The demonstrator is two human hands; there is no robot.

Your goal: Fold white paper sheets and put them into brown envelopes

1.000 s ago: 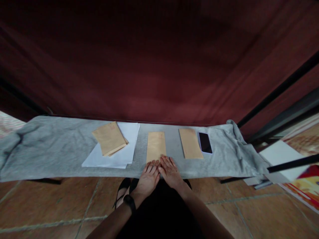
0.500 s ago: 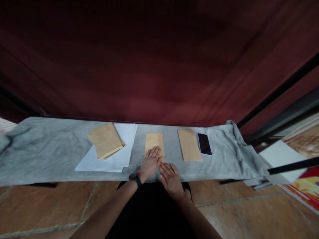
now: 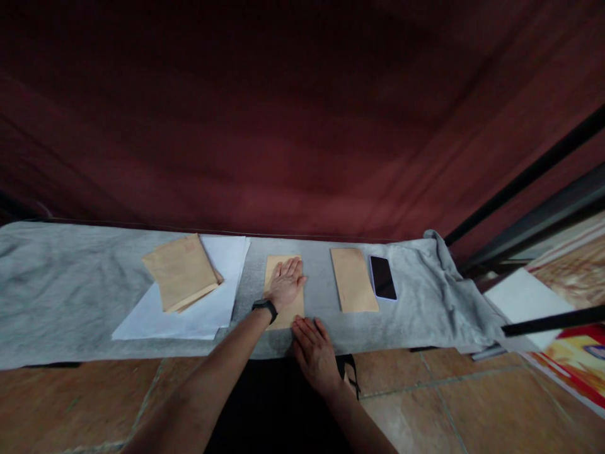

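A brown paper envelope (image 3: 287, 317) lies on the grey cloth in front of me. My left hand (image 3: 286, 281), with a black band on its wrist, rests flat across the upper part of it, fingers stretched out. Fingertips of my right hand (image 3: 316, 353) touch the envelope's near right corner; that hand is flat and holds nothing. To the right lies another brown envelope (image 3: 353, 280), beside a dark-screened phone (image 3: 383, 277). Several brown envelopes (image 3: 184, 271) are piled at the left on white paper sheets (image 3: 227, 265).
The grey cloth (image 3: 85, 284) covers a long, narrow table against a dark red panel (image 3: 283, 157). Black metal bars (image 3: 558, 320) and a white board (image 3: 524, 302) stand at the right. Brown floor tiles (image 3: 401, 372) show below the near edge.
My left hand has slid forward over the envelope, covering its red print. My right hand stays at the near corner. The view has shifted slightly.
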